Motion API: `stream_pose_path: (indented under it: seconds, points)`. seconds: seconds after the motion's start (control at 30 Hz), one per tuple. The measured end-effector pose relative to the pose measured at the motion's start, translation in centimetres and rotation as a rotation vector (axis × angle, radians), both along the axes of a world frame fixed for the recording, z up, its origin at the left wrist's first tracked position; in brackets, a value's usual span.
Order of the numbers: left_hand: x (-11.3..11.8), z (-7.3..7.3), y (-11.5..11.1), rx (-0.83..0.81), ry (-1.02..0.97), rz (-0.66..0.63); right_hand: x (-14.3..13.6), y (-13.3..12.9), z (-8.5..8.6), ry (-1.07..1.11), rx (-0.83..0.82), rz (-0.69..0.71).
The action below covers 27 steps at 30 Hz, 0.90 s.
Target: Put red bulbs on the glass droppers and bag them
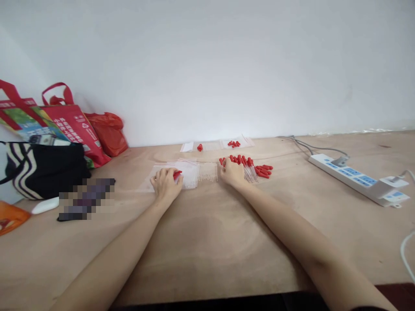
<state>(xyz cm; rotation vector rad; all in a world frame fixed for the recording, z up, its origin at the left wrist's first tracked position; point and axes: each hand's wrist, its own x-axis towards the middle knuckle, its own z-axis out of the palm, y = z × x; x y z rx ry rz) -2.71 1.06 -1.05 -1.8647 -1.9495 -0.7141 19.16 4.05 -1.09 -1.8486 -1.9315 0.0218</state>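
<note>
- Between the two hands, a row of thin clear tubes (206,172) is laid side by side on the tabletop (194,242), long axes running roughly away from the body; the right hand (232,172) is nearer, set at the row's right end.
- By the left hand (166,183), fingers are curled over clear zip bags (192,167); one red cap (177,174) appears to be pinched between thumb and index finger.
- By the right hand, fingers are bent down among the tubes — whether anything is gripped cannot be told.
- Just right of the right hand, red-capped tubes (250,172) are bunched, with at least six red ends visible; beyond them, at least five loose red pieces (264,172) are heaped.
- Beyond both hands, toward the wall, two clear bags are laid: one with a single red clump (199,147), the other with several red pieces (234,144), too small to be counted surely.
- Well right of the right hand, one power strip (343,172) is placed.
- The bare tubes are too fine to be counted.
</note>
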Motion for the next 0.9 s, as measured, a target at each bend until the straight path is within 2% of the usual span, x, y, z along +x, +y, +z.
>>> stream_pose_path:
  seconds: [0.23, 0.47, 0.67, 0.8, 0.9]
  points:
    - [-1.3, -0.3, 1.4, -0.003, 0.077, 0.028, -1.1, 1.4, -0.9, -0.087, -0.086, -0.029]
    - [-2.9, -1.0, 3.2, -0.312, -0.024, 0.015, -1.8, 0.7, -0.9, -0.083, -0.068, -0.012]
    - [-1.0, -1.4, 2.1, -0.273, -0.065, -0.073, -2.1, 0.6, -0.5, -0.098, -0.131, -0.061]
    - [0.6, -1.4, 0.9, -0.275, -0.067, -0.07, -2.1, 0.4, -0.2, -0.132, -0.175, -0.049]
    - [1.0, -1.2, 0.6, -0.279, -0.07, -0.038, -2.3, 0.2, -0.1, -0.176, -0.19, -0.006]
